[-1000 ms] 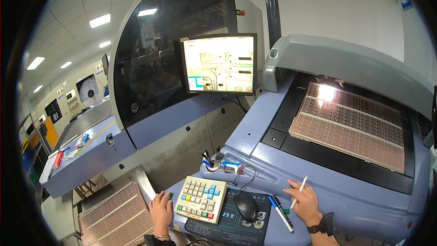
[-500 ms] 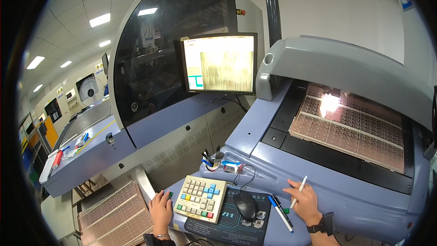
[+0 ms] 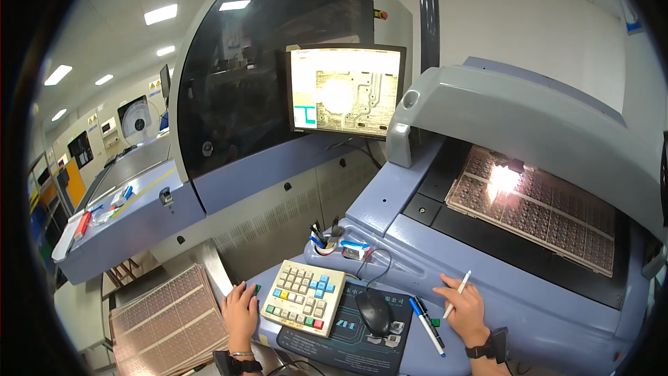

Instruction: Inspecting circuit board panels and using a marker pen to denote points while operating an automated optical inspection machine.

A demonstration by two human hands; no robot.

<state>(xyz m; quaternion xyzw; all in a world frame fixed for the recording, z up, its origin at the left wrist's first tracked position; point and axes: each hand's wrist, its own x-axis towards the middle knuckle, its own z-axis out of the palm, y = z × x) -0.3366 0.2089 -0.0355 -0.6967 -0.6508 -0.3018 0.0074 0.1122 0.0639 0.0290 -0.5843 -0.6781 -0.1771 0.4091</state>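
Several copper-brown circuit-board panels [image 3: 170, 317] in a stack at the near left. Just right of these, rests the left hand [image 3: 240, 306] palm down at the console edge, fingers lightly parted, nothing visibly gripped; cannot tell contact from a near miss between fingertips and a small green piece [image 3: 258, 288]. Next to the right, a cream keypad [image 3: 304, 298] with some coloured keys, untouched. Farther back, a lit monitor [image 3: 348, 90] with a magnified view of board tracks, washed out by a bright disc on the left. Right of the keypad, a black mouse [image 3: 374, 311] on a dark mouse pad [image 3: 376, 355], also untouched.

Farther right, a blue-capped marker [image 3: 426, 327] on the console [image 3: 431, 264], just left of the right hand [image 3: 465, 306]. Holds there a white pen [image 3: 457, 294], thumb and fingers closed narrowly round the barrel; long axis slanting from near left to far right, slim end pointing away toward the machine bed [image 3: 522, 254]. Flat on that bed at the right, a single circuit-board panel [image 3: 557, 219], far part under a grey hood [image 3: 515, 104], long axis from far left to near right, lamp glare [image 3: 502, 181] on the left part.

Step in hand, by judgement: inspecting this panel on screen, pen at the ready. Next move probably calls for watching the monitor and keeping fingers and pen clear of the hood.
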